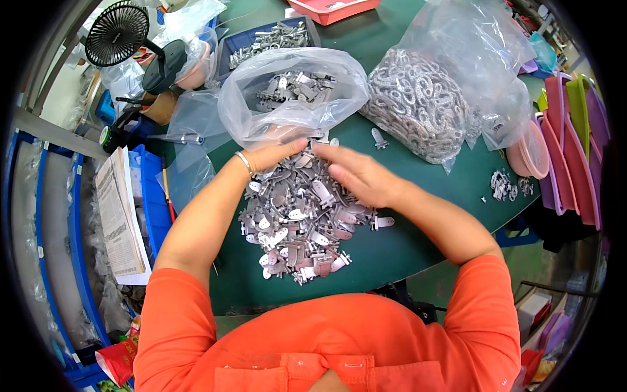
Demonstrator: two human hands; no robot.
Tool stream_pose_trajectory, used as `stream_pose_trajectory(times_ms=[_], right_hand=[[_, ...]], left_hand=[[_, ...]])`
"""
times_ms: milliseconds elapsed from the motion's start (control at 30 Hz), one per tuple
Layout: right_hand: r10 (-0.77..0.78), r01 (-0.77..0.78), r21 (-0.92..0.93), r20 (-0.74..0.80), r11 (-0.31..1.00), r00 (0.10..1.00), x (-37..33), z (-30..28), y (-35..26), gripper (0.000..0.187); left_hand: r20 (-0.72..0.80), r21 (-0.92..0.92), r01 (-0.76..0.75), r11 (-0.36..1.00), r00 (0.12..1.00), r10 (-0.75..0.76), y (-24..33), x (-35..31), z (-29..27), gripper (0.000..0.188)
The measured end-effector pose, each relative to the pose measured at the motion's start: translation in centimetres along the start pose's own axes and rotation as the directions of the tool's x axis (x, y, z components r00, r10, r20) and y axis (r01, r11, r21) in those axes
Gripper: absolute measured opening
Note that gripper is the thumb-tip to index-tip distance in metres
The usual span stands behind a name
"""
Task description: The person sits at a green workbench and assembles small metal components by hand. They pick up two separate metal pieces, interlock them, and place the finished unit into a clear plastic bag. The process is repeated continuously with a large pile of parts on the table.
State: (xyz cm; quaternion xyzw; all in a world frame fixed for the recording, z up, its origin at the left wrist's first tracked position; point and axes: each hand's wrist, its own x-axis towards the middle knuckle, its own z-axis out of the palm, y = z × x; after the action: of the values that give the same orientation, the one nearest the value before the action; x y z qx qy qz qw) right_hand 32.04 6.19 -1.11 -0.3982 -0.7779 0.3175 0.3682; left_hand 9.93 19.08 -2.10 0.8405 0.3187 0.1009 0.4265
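Observation:
A heap of small silvery metal parts [304, 222], flat rounded plates with holes and narrow ends, is spread on the green tabletop [418, 228]. At its far left edge, my left hand [279, 155] lies with fingers stretched out, touching the parts. My right hand [362, 175] reaches over the far right of the heap, fingers extended and thumb apart. Neither hand grips a part that I can see; the undersides of both are hidden. Just beyond them stands an open clear plastic bag [235, 108] with more of the same parts [297, 88] inside.
A clear bag of grey oval metal loops [418, 101] lies at far right, near a pink cup [529, 153] and small loose pieces [503, 185]. A blue bin of metal parts [271, 42] sits at the back. A black fan [117, 32] and newspaper [121, 219] are on the left.

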Motion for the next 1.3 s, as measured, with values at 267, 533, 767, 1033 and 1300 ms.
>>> stream_pose_trajectory(times_ms=[267, 533, 767, 1033, 1300], right_hand=[[-0.033, 0.317, -0.925, 0.317, 0.211, 0.948, -1.9, -5.2, 3.4, 0.025], [0.145, -0.207, -0.388, -0.183, 0.898, 0.972, -3.2, -3.5, -0.4, 0.022], [0.548, -0.388, 0.597, -0.105, 0.703, 0.83, -6.2, -1.4, -4.9, 0.029], [0.306, -0.229, 0.438, -0.112, 0.869, 0.946, -7.7, 2.0, -9.5, 0.029], [0.094, -0.084, 0.171, -0.052, 0.982, 0.994, -9.0, 2.9, -10.8, 0.011]], left_hand=[[0.145, 0.275, -0.29, 0.917, 0.955, 0.259, 1.5, 0.5, 0.9, 0.043], [0.179, 0.014, -0.249, 0.969, 0.954, 0.242, 3.7, -3.1, 0.9, 0.025], [-0.272, 0.15, -0.272, 0.951, 0.913, 0.304, 6.9, -9.3, 4.4, 0.013], [-0.3, -0.821, -0.115, 0.56, 0.92, -0.251, 12.5, -14.0, 12.8, 0.037], [-0.034, -0.998, -0.023, 0.051, 0.974, -0.223, 13.2, -16.4, 15.1, 0.048]])
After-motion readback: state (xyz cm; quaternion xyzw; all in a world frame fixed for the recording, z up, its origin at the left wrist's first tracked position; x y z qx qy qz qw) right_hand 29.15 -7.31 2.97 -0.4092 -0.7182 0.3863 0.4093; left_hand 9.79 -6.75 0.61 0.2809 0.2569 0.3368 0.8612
